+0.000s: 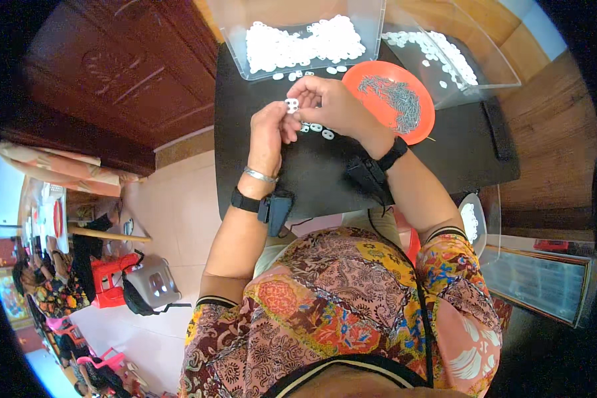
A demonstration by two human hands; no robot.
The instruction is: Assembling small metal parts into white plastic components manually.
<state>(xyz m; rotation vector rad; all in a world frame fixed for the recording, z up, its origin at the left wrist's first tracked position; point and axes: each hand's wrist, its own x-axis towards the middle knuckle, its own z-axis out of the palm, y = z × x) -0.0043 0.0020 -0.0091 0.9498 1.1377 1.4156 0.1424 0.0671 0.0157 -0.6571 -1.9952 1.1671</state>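
My left hand pinches a small white plastic piece with several holes above the dark table. Close against its right side is my right hand, its fingers curled and thumb tip near the piece. Whatever those right fingers hold, if anything, is too small to make out. Just below the hands, several more white oval pieces lie on the table. An orange-red plate heaped with grey screws sits beside my right wrist.
A clear bin of white pieces stands at the table's far side. Right of it, another clear container holds more white parts. The black table meets a wooden panel at right. Other people and a grey backpack are at left.
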